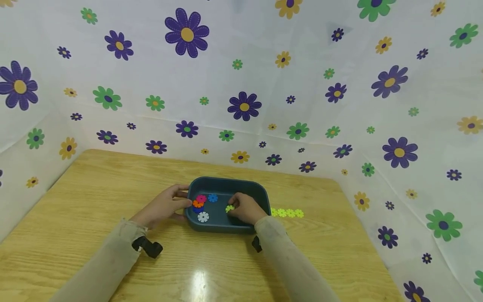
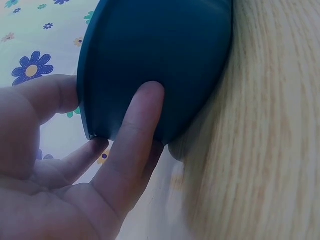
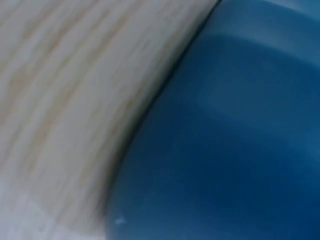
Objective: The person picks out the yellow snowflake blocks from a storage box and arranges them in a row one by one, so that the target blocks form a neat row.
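A dark blue-green plastic bin [image 1: 226,229] sits on the wooden table. My left hand [image 1: 166,204] grips its left end; in the left wrist view one finger [image 2: 142,115] lies along the outer wall while others meet the rim. Inside the bin, my right hand [image 1: 245,209] pinches a yellow-green flower-shaped disc [image 1: 229,208] between thumb and fingers. Loose discs lie at the bin's left: pink [image 1: 201,199], blue [image 1: 213,198], white [image 1: 203,217], and orange [image 1: 198,204] over a dark blue one [image 1: 198,209]. The right wrist view shows only the bin's outer wall [image 3: 215,150] and table, without the hand.
To the right of the bin, a row of several yellow-green discs [image 1: 289,213] lies on the wooden table [image 1: 170,268], its left end beside the bin's wall. White cloth printed with flowers [image 1: 219,79] stands behind the table and along both sides.
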`<state>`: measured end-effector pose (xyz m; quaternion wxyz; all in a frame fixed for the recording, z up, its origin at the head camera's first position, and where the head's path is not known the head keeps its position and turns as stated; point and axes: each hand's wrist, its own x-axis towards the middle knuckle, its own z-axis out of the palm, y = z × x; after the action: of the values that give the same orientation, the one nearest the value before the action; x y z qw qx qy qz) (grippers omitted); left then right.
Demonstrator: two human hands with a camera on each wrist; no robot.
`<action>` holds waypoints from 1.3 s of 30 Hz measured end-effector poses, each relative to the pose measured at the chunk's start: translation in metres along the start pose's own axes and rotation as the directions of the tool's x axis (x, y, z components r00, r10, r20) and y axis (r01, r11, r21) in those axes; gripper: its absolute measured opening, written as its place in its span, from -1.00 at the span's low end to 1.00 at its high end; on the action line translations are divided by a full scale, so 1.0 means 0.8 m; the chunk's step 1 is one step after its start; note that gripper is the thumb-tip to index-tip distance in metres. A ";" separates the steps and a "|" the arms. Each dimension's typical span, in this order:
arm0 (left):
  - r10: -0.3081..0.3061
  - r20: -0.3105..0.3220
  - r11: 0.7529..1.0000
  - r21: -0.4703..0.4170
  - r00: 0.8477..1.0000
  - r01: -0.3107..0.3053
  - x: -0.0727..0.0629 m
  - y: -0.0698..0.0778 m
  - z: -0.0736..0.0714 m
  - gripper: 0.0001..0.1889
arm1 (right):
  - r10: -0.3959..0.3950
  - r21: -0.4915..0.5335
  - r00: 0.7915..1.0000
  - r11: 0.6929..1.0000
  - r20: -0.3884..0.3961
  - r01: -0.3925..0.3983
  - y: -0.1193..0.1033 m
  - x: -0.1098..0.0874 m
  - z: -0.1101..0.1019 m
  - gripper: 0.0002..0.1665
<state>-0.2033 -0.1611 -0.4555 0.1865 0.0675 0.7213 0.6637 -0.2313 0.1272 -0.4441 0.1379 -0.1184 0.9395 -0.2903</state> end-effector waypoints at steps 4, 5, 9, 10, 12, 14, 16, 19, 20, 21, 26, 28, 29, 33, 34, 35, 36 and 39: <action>-0.006 -0.004 1.000 -0.003 1.000 0.006 -0.001 0.001 0.000 -0.34 | 0.002 -0.008 1.000 1.000 0.010 -0.002 0.000 0.002 0.001 -0.72; -0.006 -0.004 1.000 -0.005 1.000 0.006 -0.001 0.001 0.000 -0.34 | 0.004 -0.009 1.000 1.000 0.013 -0.004 0.000 0.002 0.002 -0.72; -0.002 0.002 1.000 -0.014 1.000 0.002 -0.002 0.003 0.001 -0.33 | 0.016 -0.008 1.000 1.000 0.012 -0.016 -0.003 0.001 0.000 -0.74; 0.000 0.005 1.000 -0.015 1.000 0.000 -0.002 0.003 0.001 -0.33 | 0.016 -0.005 1.000 1.000 0.010 -0.016 -0.003 -0.001 0.000 -0.74; 0.001 0.004 1.000 -0.012 1.000 -0.001 -0.002 0.003 0.001 -0.33 | 0.008 0.004 1.000 1.000 0.006 -0.008 -0.003 -0.002 -0.001 -0.77; -0.002 -0.001 1.000 -0.007 1.000 0.002 -0.002 0.003 0.000 -0.33 | -0.006 0.021 1.000 1.000 0.006 0.005 -0.003 -0.004 -0.002 -0.82; -0.002 -0.001 1.000 -0.003 1.000 0.002 -0.001 0.002 0.000 -0.32 | -0.020 0.048 1.000 0.999 0.006 0.020 -0.004 -0.006 -0.003 -0.89; 0.000 0.003 1.000 -0.001 1.000 0.000 -0.001 0.002 0.000 -0.32 | -0.036 0.094 0.999 0.995 -0.004 0.036 -0.004 -0.009 -0.006 -0.93; 0.001 0.007 1.000 -0.001 1.000 -0.001 0.000 0.001 0.000 -0.31 | -0.040 0.111 0.999 0.993 -0.014 0.042 -0.003 -0.010 -0.007 -0.93; 0.003 0.009 1.000 -0.003 1.000 -0.003 0.000 0.001 0.000 -0.31 | -0.046 0.133 0.999 0.990 -0.026 0.049 -0.003 -0.011 -0.008 -0.93; 0.010 0.015 1.000 -0.002 1.000 -0.010 0.001 0.000 -0.002 -0.31 | -0.067 0.247 0.993 0.965 -0.101 0.091 -0.002 -0.014 -0.015 -0.94; 0.012 0.013 1.000 0.001 1.000 -0.012 0.001 0.000 -0.002 -0.32 | -0.071 0.294 0.990 0.950 -0.120 0.103 -0.002 -0.017 -0.021 -0.94; 0.010 0.015 1.000 -0.003 1.000 -0.010 0.000 0.000 -0.002 -0.32 | -0.074 0.322 0.989 0.940 -0.126 0.112 -0.001 -0.019 -0.024 -0.93; 0.004 0.017 1.000 -0.022 1.000 -0.004 0.000 0.000 -0.002 -0.32 | -0.076 0.395 0.986 0.910 -0.146 0.128 0.002 -0.028 -0.044 -0.89; 0.003 0.018 1.000 -0.027 1.000 -0.003 -0.001 0.000 -0.002 -0.32 | -0.074 0.405 0.985 0.905 -0.156 0.132 0.005 -0.030 -0.051 -0.88; 0.002 0.020 1.000 -0.031 1.000 -0.002 -0.001 0.000 -0.002 -0.32 | -0.066 0.414 0.984 0.901 -0.165 0.129 0.008 -0.033 -0.058 -0.86; 0.003 0.020 1.000 -0.029 1.000 -0.003 -0.001 0.001 -0.002 -0.32 | -0.055 0.414 0.982 0.901 -0.178 0.126 0.013 -0.036 -0.066 -0.84; 0.006 0.018 1.000 -0.024 1.000 -0.005 0.000 0.001 -0.002 -0.33 | 0.006 0.426 0.977 0.900 -0.212 0.087 0.035 -0.043 -0.090 -0.80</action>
<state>-0.2036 -0.1623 -0.4547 0.1921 0.0735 0.7113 0.6721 -0.2271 0.1970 -0.3966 0.0558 -0.0733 0.8580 -0.5053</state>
